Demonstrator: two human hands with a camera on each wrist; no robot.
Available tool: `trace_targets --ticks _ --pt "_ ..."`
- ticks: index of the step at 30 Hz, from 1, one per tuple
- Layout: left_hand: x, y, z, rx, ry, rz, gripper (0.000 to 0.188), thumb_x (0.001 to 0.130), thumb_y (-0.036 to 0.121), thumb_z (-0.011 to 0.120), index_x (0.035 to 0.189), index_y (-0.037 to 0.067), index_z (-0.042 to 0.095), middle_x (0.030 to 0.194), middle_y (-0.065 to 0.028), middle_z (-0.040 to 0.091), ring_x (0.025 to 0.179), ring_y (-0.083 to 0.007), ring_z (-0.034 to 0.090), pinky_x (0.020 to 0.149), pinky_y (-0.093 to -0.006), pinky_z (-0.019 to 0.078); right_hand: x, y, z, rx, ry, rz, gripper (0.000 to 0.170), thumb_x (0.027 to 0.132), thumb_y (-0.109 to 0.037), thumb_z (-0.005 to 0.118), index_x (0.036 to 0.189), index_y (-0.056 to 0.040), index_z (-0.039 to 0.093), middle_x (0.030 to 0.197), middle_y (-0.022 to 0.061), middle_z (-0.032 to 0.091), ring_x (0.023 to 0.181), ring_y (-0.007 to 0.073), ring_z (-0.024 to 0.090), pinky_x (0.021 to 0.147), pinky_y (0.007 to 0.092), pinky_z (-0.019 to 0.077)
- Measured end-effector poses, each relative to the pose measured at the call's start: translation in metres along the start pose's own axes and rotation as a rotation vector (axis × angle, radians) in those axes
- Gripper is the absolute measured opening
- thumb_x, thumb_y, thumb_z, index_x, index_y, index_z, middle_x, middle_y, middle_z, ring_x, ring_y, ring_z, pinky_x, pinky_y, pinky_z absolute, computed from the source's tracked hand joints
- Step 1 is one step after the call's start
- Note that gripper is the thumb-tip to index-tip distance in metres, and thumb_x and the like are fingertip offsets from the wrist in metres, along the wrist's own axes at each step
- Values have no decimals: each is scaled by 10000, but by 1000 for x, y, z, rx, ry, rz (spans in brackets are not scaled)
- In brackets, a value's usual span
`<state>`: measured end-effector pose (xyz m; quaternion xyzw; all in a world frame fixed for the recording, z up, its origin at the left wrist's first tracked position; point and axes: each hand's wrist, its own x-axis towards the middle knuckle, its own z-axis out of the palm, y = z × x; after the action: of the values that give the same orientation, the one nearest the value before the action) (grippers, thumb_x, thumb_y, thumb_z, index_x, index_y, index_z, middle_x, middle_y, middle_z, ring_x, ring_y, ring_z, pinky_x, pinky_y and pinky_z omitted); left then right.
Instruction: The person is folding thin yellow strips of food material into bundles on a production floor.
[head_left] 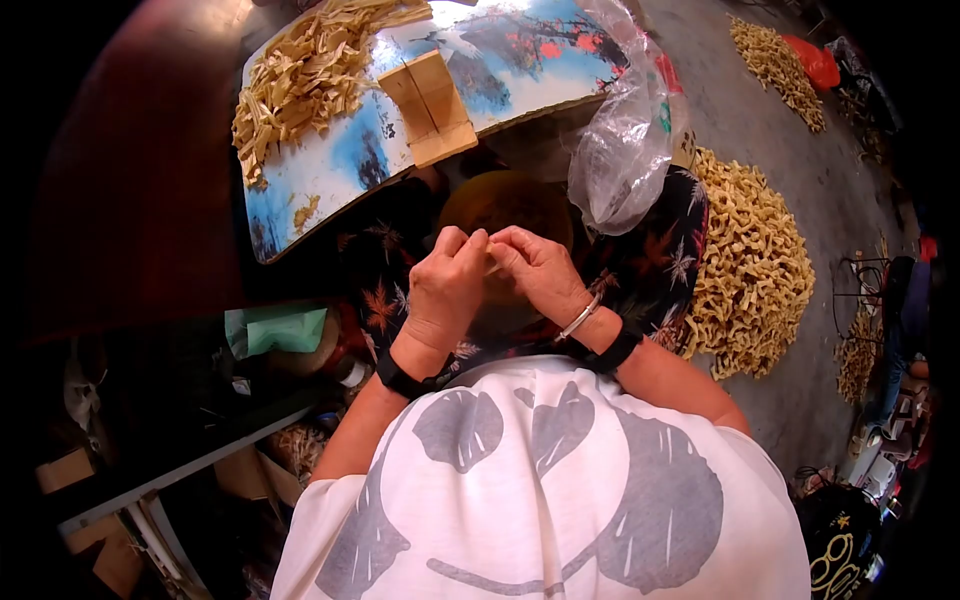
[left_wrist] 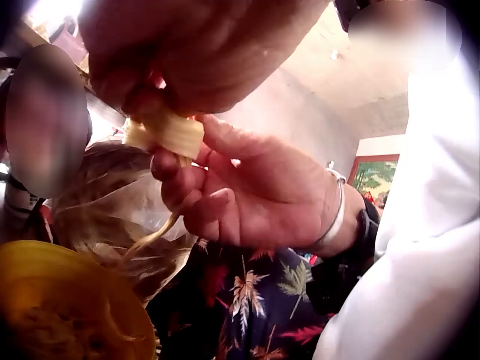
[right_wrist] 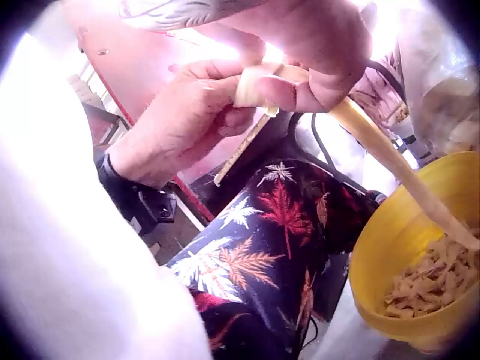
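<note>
Before the torso, my left hand [head_left: 445,285] and right hand [head_left: 545,278] meet at the fingertips over a yellow bucket [head_left: 500,195]. Between them they pinch a pale yellow flat strip [left_wrist: 172,135], bent into a small folded band. In the right wrist view, the left hand [right_wrist: 184,112] grips one side of the fold [right_wrist: 253,86], while the right thumb presses the other. A long tail [right_wrist: 397,169] of strip slants down towards the bucket. Short pale pieces [right_wrist: 435,277] lie inside the bucket. The right hand [left_wrist: 262,191] wears a bracelet [left_wrist: 337,210].
A painted table [head_left: 350,165] ahead carries a heap of pale strips [head_left: 300,85] and a wooden block [head_left: 430,110]. A clear plastic bag [head_left: 620,155] hangs at its right end. Right of the legs, a large pile of small pale folded pieces [head_left: 750,265] lies on the floor.
</note>
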<state>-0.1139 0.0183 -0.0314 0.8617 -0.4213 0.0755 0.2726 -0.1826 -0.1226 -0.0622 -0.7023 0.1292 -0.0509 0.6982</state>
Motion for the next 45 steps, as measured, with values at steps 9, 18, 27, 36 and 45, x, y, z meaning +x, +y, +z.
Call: trace_targets --ticks 9,18,27,36,45 --pt "-2 -6 8 -206 47 -115 276 836 -60 626 1097 24 654 909 -129 597 740 -276 633 676 -322 528 -1 6 -3 682 -359 383 245 1014 -283 539 1162 -108 626 1066 -29 640 968 71 600 811 259 522" --pt "-12 -8 2 -836 27 -520 89 931 60 643 1010 21 650 876 7 639 712 -56 557 625 -195 448 5 -4 3 545 -184 324 248 1020 -286 530 1145 -84 601 1065 2 623 998 87 611 807 261 536" --pt "0 -37 -10 -626 151 -521 49 875 -22 628 916 4 624 800 -78 609 728 -154 608 677 -254 490 -6 -1 -8 324 -230 395 164 976 -201 577 990 -51 643 822 -19 632 723 49 581 625 206 512" --pt "-12 -22 6 -1608 89 -795 354 940 149 653 1247 16 536 1116 -83 634 1019 -189 635 873 -305 516 -7 -5 5 287 -30 311 125 947 -160 616 999 -48 632 826 -1 644 681 67 625 535 211 528" --pt "-12 -17 7 -1402 -62 -736 308 944 115 638 1225 -1 591 1094 -46 655 913 -124 625 843 -261 499 5 -4 5 -189 110 -68 294 888 -234 696 1044 5 627 987 109 660 814 173 667 692 311 555"
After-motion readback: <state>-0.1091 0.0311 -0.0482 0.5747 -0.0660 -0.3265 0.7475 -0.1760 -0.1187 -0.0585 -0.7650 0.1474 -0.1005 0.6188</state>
